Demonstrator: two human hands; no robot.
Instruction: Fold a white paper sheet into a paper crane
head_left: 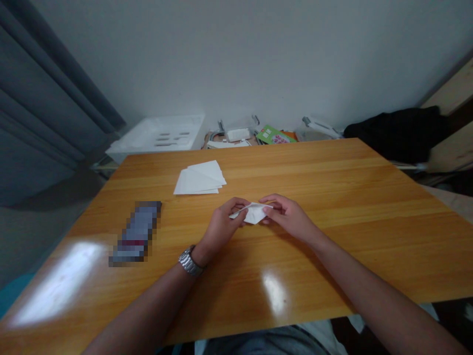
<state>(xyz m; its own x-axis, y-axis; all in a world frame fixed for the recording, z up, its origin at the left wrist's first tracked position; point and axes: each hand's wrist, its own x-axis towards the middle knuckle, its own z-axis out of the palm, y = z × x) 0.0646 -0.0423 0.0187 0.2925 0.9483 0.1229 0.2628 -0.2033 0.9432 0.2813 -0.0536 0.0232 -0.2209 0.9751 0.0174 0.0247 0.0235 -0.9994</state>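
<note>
A small folded piece of white paper [254, 213] is held just above the wooden table [332, 197], near its middle. My left hand [222, 226] pinches its left end; a metal watch sits on that wrist. My right hand [286, 215] pinches the paper's right end with thumb and fingertips. Both forearms reach in from the near edge of the table.
A small stack of white paper sheets [200, 178] lies farther back on the table. A blurred flat dark object [136, 232] lies at the left. Behind the table are a white plastic tray [158, 134], a green booklet [275, 134] and dark cloth [399, 130].
</note>
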